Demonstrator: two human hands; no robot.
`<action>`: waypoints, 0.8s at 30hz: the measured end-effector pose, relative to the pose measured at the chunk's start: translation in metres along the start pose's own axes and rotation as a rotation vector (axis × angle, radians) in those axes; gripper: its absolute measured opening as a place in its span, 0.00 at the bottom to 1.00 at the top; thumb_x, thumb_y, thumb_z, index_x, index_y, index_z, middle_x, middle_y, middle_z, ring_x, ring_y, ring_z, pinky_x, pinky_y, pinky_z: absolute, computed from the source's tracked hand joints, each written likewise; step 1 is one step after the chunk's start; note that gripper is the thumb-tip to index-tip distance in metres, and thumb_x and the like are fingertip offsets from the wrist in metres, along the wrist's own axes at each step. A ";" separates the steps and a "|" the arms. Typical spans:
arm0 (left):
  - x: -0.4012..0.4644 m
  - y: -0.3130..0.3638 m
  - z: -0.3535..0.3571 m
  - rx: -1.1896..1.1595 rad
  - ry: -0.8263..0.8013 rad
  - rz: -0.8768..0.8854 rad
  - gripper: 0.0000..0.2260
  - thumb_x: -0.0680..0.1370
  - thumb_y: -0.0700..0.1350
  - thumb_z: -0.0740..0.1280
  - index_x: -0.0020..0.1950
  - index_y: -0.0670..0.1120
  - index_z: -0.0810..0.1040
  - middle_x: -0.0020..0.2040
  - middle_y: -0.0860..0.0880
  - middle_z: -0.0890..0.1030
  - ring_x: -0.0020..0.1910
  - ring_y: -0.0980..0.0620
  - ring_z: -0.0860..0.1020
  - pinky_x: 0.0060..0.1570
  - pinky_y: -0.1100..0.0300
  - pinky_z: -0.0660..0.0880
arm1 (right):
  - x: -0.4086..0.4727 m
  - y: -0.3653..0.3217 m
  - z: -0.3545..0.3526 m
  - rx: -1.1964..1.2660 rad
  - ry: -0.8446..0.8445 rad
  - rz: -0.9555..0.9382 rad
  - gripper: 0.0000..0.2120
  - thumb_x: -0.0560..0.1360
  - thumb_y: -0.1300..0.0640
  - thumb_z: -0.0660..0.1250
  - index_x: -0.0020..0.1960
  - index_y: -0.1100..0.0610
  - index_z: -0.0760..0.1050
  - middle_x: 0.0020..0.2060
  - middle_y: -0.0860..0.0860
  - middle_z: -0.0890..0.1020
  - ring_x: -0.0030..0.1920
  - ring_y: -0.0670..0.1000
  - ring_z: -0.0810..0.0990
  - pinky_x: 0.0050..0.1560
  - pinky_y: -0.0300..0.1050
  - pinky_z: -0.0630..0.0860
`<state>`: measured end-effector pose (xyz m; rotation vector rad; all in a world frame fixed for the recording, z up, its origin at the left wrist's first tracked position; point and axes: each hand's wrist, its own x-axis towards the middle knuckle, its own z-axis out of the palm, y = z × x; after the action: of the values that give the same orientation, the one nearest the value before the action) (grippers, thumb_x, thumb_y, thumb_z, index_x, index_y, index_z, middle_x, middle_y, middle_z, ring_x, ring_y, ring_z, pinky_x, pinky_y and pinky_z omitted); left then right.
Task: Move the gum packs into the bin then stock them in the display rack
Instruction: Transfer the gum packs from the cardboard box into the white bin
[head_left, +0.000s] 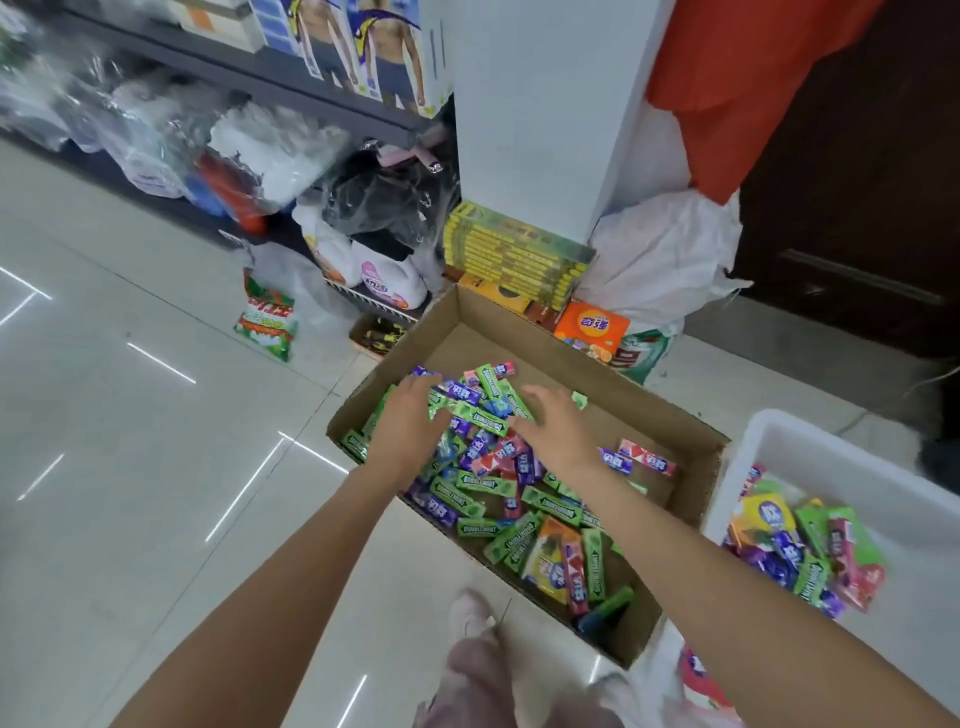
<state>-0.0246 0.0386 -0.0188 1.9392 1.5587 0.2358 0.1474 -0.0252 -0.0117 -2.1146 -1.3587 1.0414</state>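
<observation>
Reaching forward from the near edge, two bare forearms stretch over a pink-clad knee and a shoe on the tiled floor (156, 441) into a cardboard box (691, 441) lying open on it. The box holds a loose heap of gum packs (498, 499), green, purple and pink, piled mostly in its left and middle part. The left hand (408, 415) lies on the far left of the heap, its fingers (423, 384) curled down around a bunch of packs. The right hand (556, 423) lies just beside it on the heap's far middle, fingers (535, 397) bent over the packs and touching them; whether they grip any I cannot tell. To the right of the box stands a white bin (841, 467) with more gum packs gathered at its left side. Beyond the box, stacked yellow-green cartons (514, 254) and an orange box (592, 325) sit against a white pillar (545, 114), and further left a dark shelf (249, 78) carries bagged goods.
</observation>
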 end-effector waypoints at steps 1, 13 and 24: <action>0.010 -0.007 -0.002 0.013 -0.032 0.018 0.21 0.77 0.43 0.66 0.69 0.44 0.69 0.67 0.43 0.71 0.66 0.44 0.69 0.64 0.52 0.66 | 0.010 -0.004 0.008 -0.002 -0.022 0.011 0.24 0.77 0.54 0.65 0.71 0.55 0.65 0.67 0.54 0.69 0.67 0.53 0.68 0.65 0.44 0.64; 0.077 -0.046 0.010 0.181 -0.360 0.166 0.36 0.74 0.49 0.70 0.76 0.44 0.55 0.76 0.45 0.56 0.76 0.47 0.50 0.73 0.56 0.50 | 0.071 -0.012 0.061 -0.170 -0.064 0.115 0.38 0.70 0.55 0.73 0.75 0.55 0.59 0.71 0.52 0.65 0.71 0.54 0.64 0.72 0.51 0.60; 0.094 -0.039 0.014 0.141 -0.251 0.155 0.13 0.77 0.39 0.66 0.61 0.42 0.76 0.61 0.42 0.71 0.60 0.43 0.69 0.64 0.51 0.67 | 0.087 -0.005 0.053 -0.174 0.011 0.216 0.17 0.72 0.56 0.72 0.58 0.60 0.76 0.59 0.56 0.73 0.59 0.55 0.73 0.60 0.45 0.68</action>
<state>-0.0227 0.1250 -0.0754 2.1101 1.2936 -0.0549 0.1248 0.0525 -0.0739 -2.4354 -1.2780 1.0223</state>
